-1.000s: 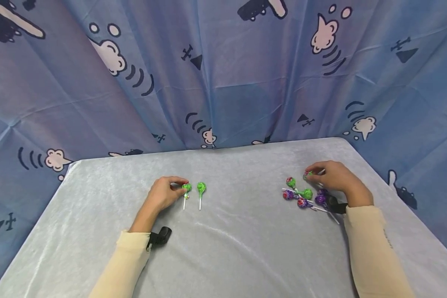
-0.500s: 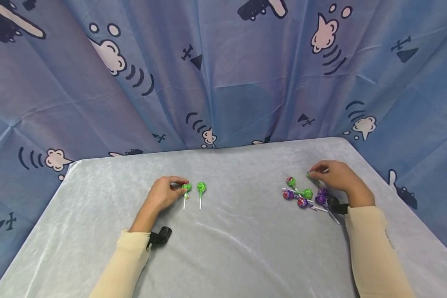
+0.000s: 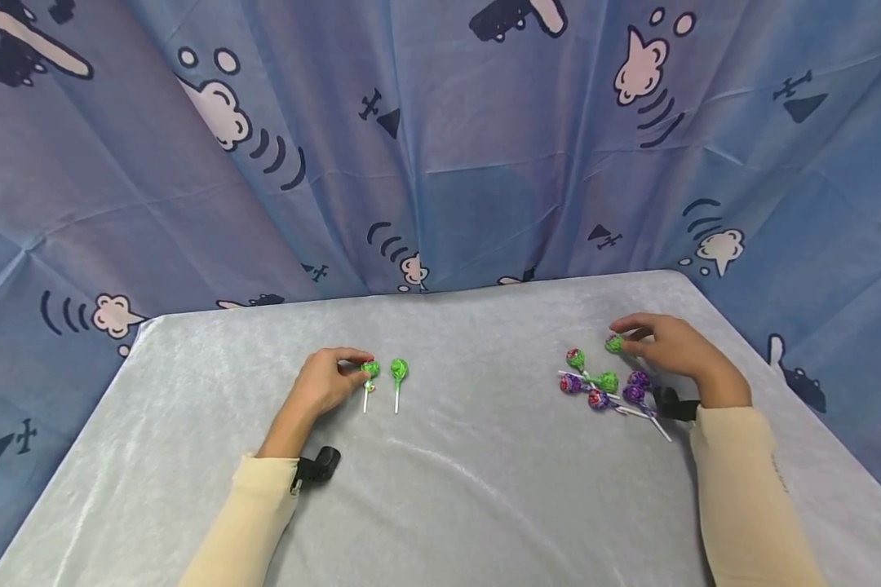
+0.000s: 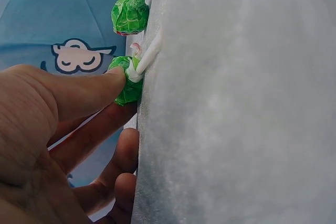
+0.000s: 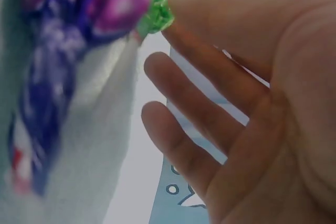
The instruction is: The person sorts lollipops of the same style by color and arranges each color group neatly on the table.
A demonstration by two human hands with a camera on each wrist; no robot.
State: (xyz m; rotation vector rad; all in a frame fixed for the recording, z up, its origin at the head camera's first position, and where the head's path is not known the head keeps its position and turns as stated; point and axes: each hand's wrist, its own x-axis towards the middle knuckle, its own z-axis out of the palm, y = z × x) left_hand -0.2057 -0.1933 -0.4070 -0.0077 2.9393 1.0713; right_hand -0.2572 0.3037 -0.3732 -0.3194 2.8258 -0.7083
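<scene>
My left hand (image 3: 325, 383) pinches a green-wrapped lollipop (image 4: 131, 90) by its head between thumb and fingers, its white stick pointing toward me on the cloth. A second green lollipop (image 3: 399, 371) lies just right of it, stick also toward me. At the right, my right hand (image 3: 668, 346) has thumb and index finger around the head of another green lollipop (image 3: 614, 343). In the right wrist view the thumb tip overlaps this green head (image 5: 160, 6), while the other fingers spread loosely. A blurred purple lollipop (image 5: 113, 1) fills the foreground there.
Beside the right hand lies a loose pile with a red-and-green lollipop (image 3: 575, 359), a green lollipop (image 3: 607, 381) and several purple ones, sticks crossing. A pale grey cloth (image 3: 470, 489) covers the table. Behind its back edge hangs a blue patterned curtain (image 3: 477, 204).
My right hand has shifted slightly right, the green lollipop at its fingertips moving with it and showing more of its head. The left hand stays in place on its lollipop.
</scene>
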